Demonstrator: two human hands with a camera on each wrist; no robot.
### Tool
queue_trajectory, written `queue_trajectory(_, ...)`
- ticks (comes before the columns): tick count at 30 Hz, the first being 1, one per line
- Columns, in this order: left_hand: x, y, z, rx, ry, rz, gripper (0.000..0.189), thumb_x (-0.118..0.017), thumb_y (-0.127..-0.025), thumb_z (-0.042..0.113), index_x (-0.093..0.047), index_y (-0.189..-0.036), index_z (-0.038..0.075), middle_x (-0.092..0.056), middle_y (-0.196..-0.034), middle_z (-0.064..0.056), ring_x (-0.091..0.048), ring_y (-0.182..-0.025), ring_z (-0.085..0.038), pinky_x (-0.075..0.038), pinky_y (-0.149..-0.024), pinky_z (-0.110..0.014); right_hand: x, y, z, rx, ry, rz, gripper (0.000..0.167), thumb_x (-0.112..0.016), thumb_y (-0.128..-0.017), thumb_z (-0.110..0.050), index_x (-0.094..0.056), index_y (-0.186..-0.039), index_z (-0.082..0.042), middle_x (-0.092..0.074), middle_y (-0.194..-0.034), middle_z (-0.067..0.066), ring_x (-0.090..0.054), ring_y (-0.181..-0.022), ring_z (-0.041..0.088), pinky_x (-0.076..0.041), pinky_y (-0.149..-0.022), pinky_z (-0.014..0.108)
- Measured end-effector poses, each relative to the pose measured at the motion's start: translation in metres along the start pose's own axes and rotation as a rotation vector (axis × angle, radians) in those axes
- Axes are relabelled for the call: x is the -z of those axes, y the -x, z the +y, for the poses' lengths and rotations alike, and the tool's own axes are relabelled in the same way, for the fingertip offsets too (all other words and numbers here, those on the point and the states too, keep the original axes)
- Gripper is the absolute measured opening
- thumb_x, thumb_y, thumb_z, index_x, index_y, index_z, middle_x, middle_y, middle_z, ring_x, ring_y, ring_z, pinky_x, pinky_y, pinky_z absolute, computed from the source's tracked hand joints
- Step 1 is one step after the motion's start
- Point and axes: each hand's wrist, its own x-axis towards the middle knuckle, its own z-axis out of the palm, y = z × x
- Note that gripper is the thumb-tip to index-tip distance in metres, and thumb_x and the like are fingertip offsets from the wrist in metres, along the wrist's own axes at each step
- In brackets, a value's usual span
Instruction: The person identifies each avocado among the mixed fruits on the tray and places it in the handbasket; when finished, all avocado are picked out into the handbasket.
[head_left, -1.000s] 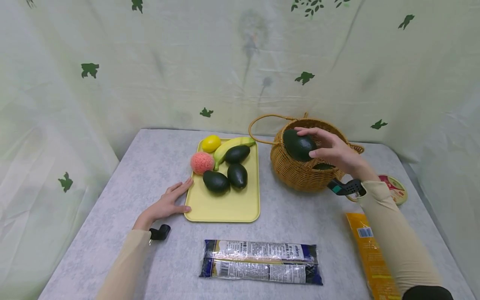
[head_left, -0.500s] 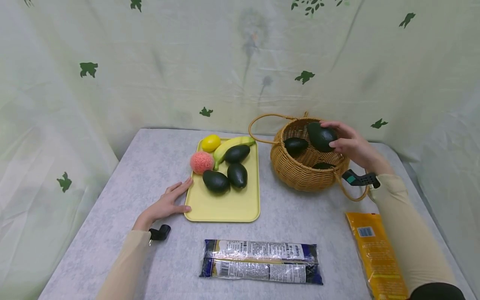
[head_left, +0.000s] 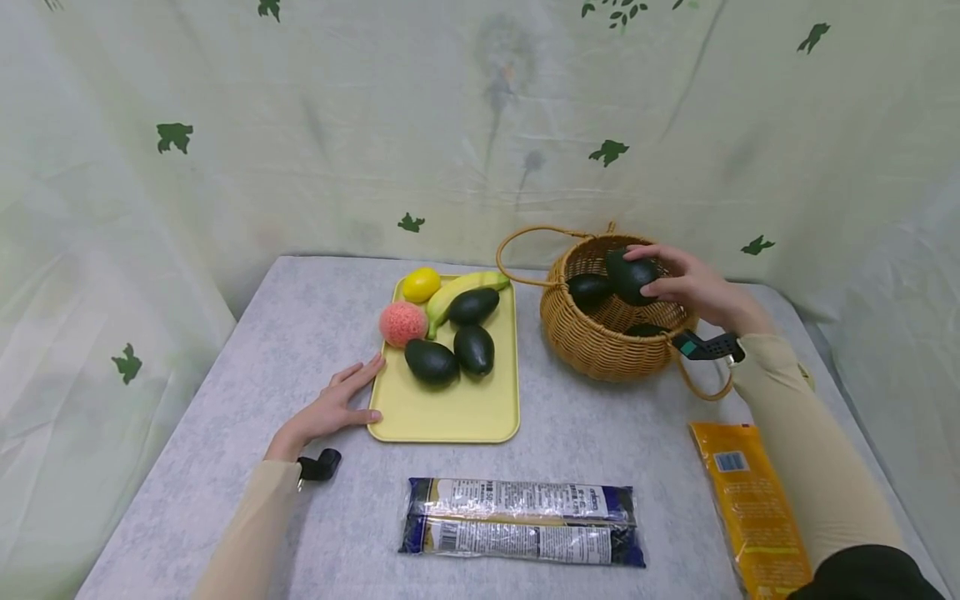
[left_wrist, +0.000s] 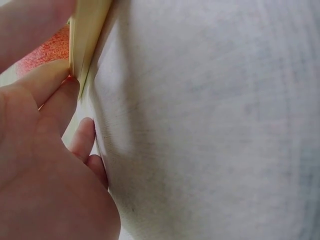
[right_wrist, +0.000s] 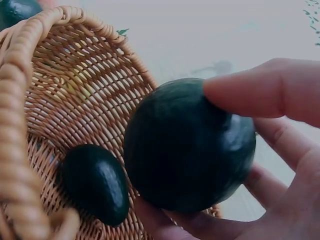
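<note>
My right hand (head_left: 693,287) grips a dark green avocado (head_left: 628,277) above the opening of a wicker basket (head_left: 600,354). In the right wrist view the thumb and fingers wrap the avocado (right_wrist: 185,150), and another avocado (right_wrist: 97,182) lies inside the basket. The head view shows one avocado (head_left: 588,289) at the basket's left inside and part of a dark one at its front. My left hand (head_left: 333,412) touches the left edge of a yellow tray (head_left: 450,421) with extended fingers. On the tray are several avocados (head_left: 432,362), a banana (head_left: 457,292), a lemon (head_left: 422,285) and a pink-red textured ball (head_left: 402,324).
A long blue-and-white packet (head_left: 521,523) lies at the table's front. An orange packet (head_left: 750,508) lies at the right, partly under my right forearm. The basket's handles (head_left: 517,237) stick out at both sides. A patterned curtain (head_left: 360,125) hangs behind the table.
With the avocado in its grip, my right hand went right, then slightly back left over the basket. The avocado inside at the left came into view. The left hand stayed on the tray edge.
</note>
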Motion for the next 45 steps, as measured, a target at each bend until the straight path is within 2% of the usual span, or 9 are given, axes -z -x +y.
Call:
queue_trajectory(7,0.000,0.001,0.000,0.001,0.020,-0.001,0.089,-0.074,-0.084,0.027,-0.020,-0.153,0.011,-0.013,-0.159,-0.011,-0.001,-0.140,-0.041,-0.007,-0.102,-0.070,-0.006,-0.012,-0.003,-0.048,0.054,-0.032,0.046,-0.059,-0.092,0.000,-0.048,-0.136,-0.006,-0.027,-0.151,0.002,-0.051,-0.110,0.026,-0.051,-0.083,0.032)
queue_trajectory(15,-0.001,0.000,-0.001,-0.004,0.024,-0.002,0.088,-0.073,-0.084,0.027,-0.021,-0.153,0.011,-0.013,-0.159,-0.011,-0.001,-0.140,-0.041,-0.006,-0.102,-0.070,-0.011,-0.021,-0.002,-0.067,0.151,-0.094,0.049,-0.060,-0.092,-0.005,-0.046,-0.139,-0.007,-0.027,-0.150,0.008,-0.056,-0.097,0.024,-0.049,-0.083,0.039)
queue_trajectory(21,-0.001,0.000,-0.003,-0.011,0.023,-0.003,0.088,-0.073,-0.085,0.026,-0.021,-0.153,0.011,-0.013,-0.159,-0.010,-0.001,-0.141,-0.041,-0.006,-0.102,-0.070,-0.018,-0.030,0.001,-0.081,0.152,-0.136,0.051,-0.061,-0.091,-0.002,-0.045,-0.139,-0.004,-0.027,-0.150,0.010,-0.052,-0.102,0.025,-0.049,-0.081,0.039)
queue_trajectory(25,-0.002,0.001,-0.003,-0.016,0.020,0.003,0.087,-0.073,-0.085,0.026,-0.021,-0.153,0.011,-0.013,-0.159,-0.009,-0.002,-0.141,-0.041,-0.006,-0.102,-0.070,-0.024,-0.033,0.002,-0.085,0.195,-0.167,0.051,-0.059,-0.092,-0.001,-0.043,-0.140,-0.002,-0.025,-0.152,0.014,-0.049,-0.106,0.027,-0.049,-0.081,0.036)
queue_trajectory(30,-0.002,0.002,-0.003,-0.017,0.022,0.006,0.088,-0.073,-0.085,0.026,-0.021,-0.153,0.011,-0.013,-0.159,-0.009,-0.002,-0.141,-0.040,-0.006,-0.102,-0.070,-0.028,-0.032,0.003,-0.117,0.224,-0.154,0.048,-0.054,-0.094,0.000,-0.041,-0.140,0.001,-0.025,-0.150,0.017,-0.051,-0.104,0.031,-0.050,-0.084,0.039)
queue_trajectory(34,-0.002,0.002,-0.002,-0.018,0.019,0.007,0.087,-0.073,-0.085,0.026,-0.021,-0.153,0.011,-0.013,-0.159,-0.009,-0.002,-0.141,-0.040,-0.006,-0.102,-0.070,-0.029,-0.029,0.003,-0.119,0.194,-0.094,0.044,-0.055,-0.095,-0.002,-0.045,-0.138,0.001,-0.031,-0.147,0.018,-0.052,-0.104,0.032,-0.050,-0.082,0.034)
queue_trajectory(38,-0.002,0.002,-0.002,-0.018,0.021,0.007,0.087,-0.073,-0.085,0.026,-0.021,-0.153,0.010,-0.013,-0.159,-0.009,-0.002,-0.141,-0.040,-0.006,-0.102,-0.070,-0.029,-0.025,0.001,-0.093,0.132,-0.037,0.041,-0.054,-0.097,-0.005,-0.045,-0.137,0.001,-0.036,-0.145,0.018,-0.048,-0.120,0.033,-0.048,-0.092,0.035)
queue_trajectory(42,-0.002,0.002,-0.002,-0.018,0.022,0.007,0.087,-0.073,-0.085,0.026,-0.021,-0.153,0.011,-0.013,-0.159,-0.009,-0.002,-0.141,-0.041,-0.006,-0.102,-0.070,-0.031,-0.020,-0.002,-0.057,0.005,-0.002,0.041,-0.051,-0.099,-0.008,-0.043,-0.137,0.002,-0.039,-0.142,0.017,-0.044,-0.127,0.035,-0.041,-0.100,0.044)
queue_trajectory(45,-0.002,0.002,-0.002,-0.018,0.021,0.008,0.087,-0.073,-0.085,0.026,-0.021,-0.153,0.011,-0.013,-0.159,-0.009,-0.002,-0.141,-0.040,-0.006,-0.102,-0.070,-0.032,-0.017,-0.007,-0.008,-0.108,0.015,0.037,-0.050,-0.099,-0.008,-0.045,-0.135,0.001,-0.042,-0.140,0.017,-0.049,-0.123,0.030,-0.042,-0.099,0.041)
